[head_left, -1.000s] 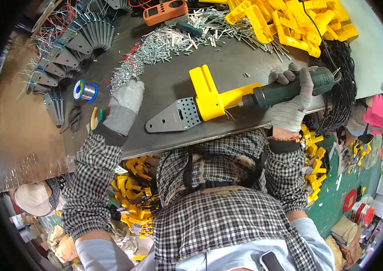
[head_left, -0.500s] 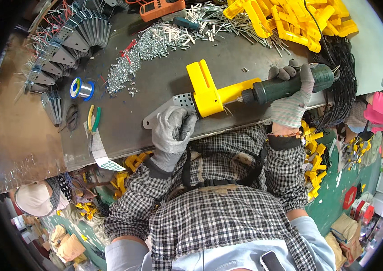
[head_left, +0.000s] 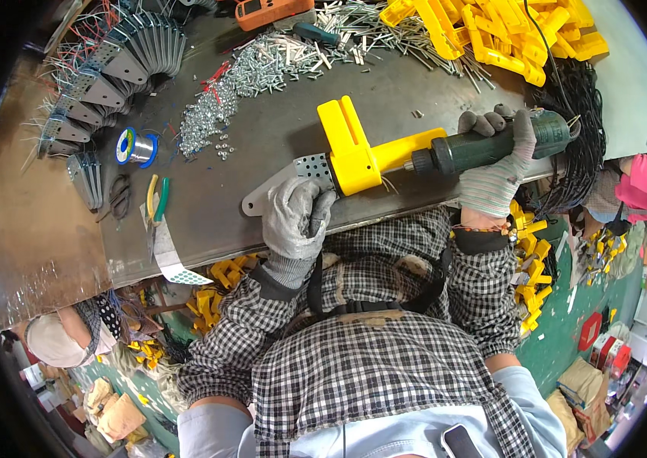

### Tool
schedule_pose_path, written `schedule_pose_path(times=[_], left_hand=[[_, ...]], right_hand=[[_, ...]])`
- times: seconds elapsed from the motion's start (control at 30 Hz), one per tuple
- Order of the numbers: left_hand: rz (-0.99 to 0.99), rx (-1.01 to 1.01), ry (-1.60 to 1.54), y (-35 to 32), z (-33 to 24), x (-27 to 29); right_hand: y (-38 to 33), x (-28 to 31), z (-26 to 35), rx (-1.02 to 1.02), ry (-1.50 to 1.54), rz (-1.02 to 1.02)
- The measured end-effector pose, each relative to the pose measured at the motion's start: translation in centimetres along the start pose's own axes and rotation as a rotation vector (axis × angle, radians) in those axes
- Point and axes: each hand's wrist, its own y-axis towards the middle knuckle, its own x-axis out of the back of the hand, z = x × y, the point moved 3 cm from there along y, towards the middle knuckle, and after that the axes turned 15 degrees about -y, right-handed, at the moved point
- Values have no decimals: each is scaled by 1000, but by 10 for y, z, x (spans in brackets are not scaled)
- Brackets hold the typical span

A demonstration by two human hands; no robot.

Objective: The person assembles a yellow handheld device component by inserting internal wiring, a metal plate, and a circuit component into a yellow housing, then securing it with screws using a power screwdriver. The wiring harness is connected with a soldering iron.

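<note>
My gloved right hand (head_left: pixel 495 156) wraps round a dark green electric screwdriver (head_left: pixel 484 149), which lies nearly level and points left. Its tip reaches into the yellow plastic housing (head_left: pixel 354 160), a piece with a block standing up and an arm running right. A flat grey metal plate with a perforated end (head_left: pixel 270 195) joins the housing on the left. My gloved left hand (head_left: pixel 297 217) is closed on this plate near the table's front edge, fingers curled over it. Thin wires (head_left: pixel 390 184) stick out below the housing. The screw at the driver's tip is hidden.
Screws (head_left: pixel 285 65) and nuts (head_left: pixel 205 122) lie heaped at the back, with yellow housings (head_left: pixel 522 38) at far right. Left are grey plates with wires (head_left: pixel 110 84), a solder spool (head_left: pixel 137 148), scissors (head_left: pixel 118 197) and pliers (head_left: pixel 157 200). A black cable bundle (head_left: pixel 579 137) hangs over the right edge.
The screwdriver has shifted slightly right, and its tip sits a little differently at the housing. My left hand has moved slightly right, still on the plate.
</note>
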Motion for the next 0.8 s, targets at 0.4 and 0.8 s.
schedule_pose_path(times=[0.4, 0.8], left_hand=[[43, 29, -33, 4, 1, 0], [121, -90, 29, 8, -3, -7]], right_hand=[[1, 1, -5, -31, 42, 30], [-4, 1, -3, -30, 13, 0]])
